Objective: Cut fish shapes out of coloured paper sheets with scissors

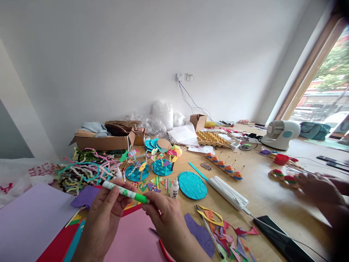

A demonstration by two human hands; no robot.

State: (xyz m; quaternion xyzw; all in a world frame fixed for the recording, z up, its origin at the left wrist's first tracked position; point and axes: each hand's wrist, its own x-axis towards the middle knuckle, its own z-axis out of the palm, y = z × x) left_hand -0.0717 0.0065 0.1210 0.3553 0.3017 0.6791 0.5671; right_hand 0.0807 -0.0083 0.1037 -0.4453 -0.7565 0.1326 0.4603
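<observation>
My left hand (105,214) is closed around the white barrel of a marker pen (127,192) with green print. The thumb and fingers of my right hand (170,218) pinch the bright green end of the same marker, its tip hidden by them. Beneath both hands lies a sheet of pink paper (131,233), with red-handled scissors (164,251) partly under my right hand. Just beyond are patterned paper fish (154,187) and a small white glue bottle (174,188). A blue painted disc (192,185) rests to their right.
Paper scraps (231,240), a pen (209,233), a white power strip (227,193) and a black phone (280,236) lie at right. A co-worker's hands (319,185) touch egg-carton crafts. Fuzzy pipe cleaners (87,169) and a cardboard box (103,142) are at left; a fan (282,134) stands back right.
</observation>
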